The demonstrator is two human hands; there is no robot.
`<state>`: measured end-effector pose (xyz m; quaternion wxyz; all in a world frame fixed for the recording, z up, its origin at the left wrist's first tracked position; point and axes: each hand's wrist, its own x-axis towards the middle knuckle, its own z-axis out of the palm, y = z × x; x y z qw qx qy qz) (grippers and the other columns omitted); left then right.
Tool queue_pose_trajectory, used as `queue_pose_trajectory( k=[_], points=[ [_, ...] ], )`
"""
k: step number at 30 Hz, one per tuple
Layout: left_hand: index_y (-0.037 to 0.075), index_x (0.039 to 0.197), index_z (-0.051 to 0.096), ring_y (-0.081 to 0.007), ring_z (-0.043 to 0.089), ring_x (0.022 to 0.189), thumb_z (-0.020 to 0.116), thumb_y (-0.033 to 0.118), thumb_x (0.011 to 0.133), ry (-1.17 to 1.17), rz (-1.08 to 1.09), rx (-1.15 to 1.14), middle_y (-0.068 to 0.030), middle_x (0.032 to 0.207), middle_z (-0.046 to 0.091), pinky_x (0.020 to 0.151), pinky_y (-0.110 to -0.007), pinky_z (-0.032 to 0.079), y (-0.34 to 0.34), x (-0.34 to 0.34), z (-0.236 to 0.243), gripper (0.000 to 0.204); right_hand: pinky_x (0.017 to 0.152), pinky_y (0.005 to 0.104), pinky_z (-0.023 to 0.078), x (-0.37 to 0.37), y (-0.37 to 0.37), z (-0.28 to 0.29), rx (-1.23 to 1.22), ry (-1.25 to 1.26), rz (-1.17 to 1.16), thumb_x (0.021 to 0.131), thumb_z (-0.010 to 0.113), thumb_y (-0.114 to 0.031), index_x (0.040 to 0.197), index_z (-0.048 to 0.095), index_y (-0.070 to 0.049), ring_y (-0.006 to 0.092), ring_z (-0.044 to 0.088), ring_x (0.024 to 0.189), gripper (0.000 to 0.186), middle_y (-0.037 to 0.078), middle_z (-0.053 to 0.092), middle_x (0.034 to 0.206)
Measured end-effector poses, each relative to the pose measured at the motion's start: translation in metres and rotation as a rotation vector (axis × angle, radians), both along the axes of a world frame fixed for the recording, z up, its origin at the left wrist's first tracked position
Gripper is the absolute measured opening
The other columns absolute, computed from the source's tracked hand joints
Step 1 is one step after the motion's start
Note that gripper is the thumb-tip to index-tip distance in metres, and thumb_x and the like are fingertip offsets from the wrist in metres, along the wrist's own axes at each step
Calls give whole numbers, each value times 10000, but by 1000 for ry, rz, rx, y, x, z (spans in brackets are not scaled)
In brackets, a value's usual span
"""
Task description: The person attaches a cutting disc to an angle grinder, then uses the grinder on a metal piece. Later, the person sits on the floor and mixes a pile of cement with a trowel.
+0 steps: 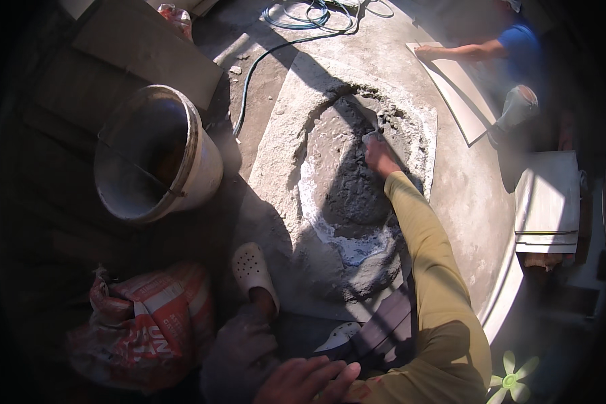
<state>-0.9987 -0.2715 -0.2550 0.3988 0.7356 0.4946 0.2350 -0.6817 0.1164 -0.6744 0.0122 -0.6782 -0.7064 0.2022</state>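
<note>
A mound of wet grey mortar [360, 192] lies in a ring of dry powder on a pale board [276, 158]. My right hand [380, 156], at the end of a mustard-yellow sleeve, reaches into its far right part. The fingers are closed round the handle of what looks like a trowel [362, 113]; its dark blade is in the mix and partly hard to make out. Low in the picture, my left hand [306, 380] holds nothing, its fingers stretched out beside my right sleeve and over my leg.
A large white bucket [205, 161] stands on the left, a red-and-white sack [155, 323] below it. A blue hose [249, 81] curls at the back. At the far right a person in blue [518, 50] handles a pale panel [454, 94]. Stacked white panels [549, 195] and a green fan [510, 380] sit right.
</note>
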Motion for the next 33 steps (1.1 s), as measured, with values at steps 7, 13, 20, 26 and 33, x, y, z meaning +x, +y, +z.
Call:
queue_pose_trajectory(
  k=[7,13,20,26,33],
  points=[
    [107,1333,628,-267,668,1071,684,218,841,-194,-69,102,-68,1159,683,950,-422,525,7,20,10,508,725,606,555,23,-153,37,-122,-119,300,915,568,-94,1245,484,37,513,689,801,365,314,687,818],
    [136,1368,604,-216,656,1088,673,193,856,-228,-238,201,-19,1140,668,967,-380,514,10,27,2,519,638,578,525,30,-267,108,-148,-50,188,1033,581,-340,1365,499,-2,486,681,742,481,272,691,777],
    [142,1337,629,-204,661,1069,674,171,844,-217,-137,215,6,1099,669,965,-373,515,6,25,-10,496,672,603,495,14,-358,137,-177,55,-15,1064,515,-386,1353,516,-46,510,672,792,446,278,693,811],
    [135,1315,644,-202,658,1078,692,148,829,-211,-144,206,-6,1083,662,952,-366,521,2,28,-8,488,745,588,524,30,-256,98,-185,126,30,1046,529,-356,1264,598,-34,528,670,892,396,331,686,915],
    [126,1326,638,-215,652,1100,680,155,854,-270,-199,181,-19,1109,661,972,-387,514,-6,37,-6,476,744,580,565,16,-175,106,-46,-217,87,1056,522,-373,1261,593,-89,507,705,881,357,302,718,908]
  ],
)
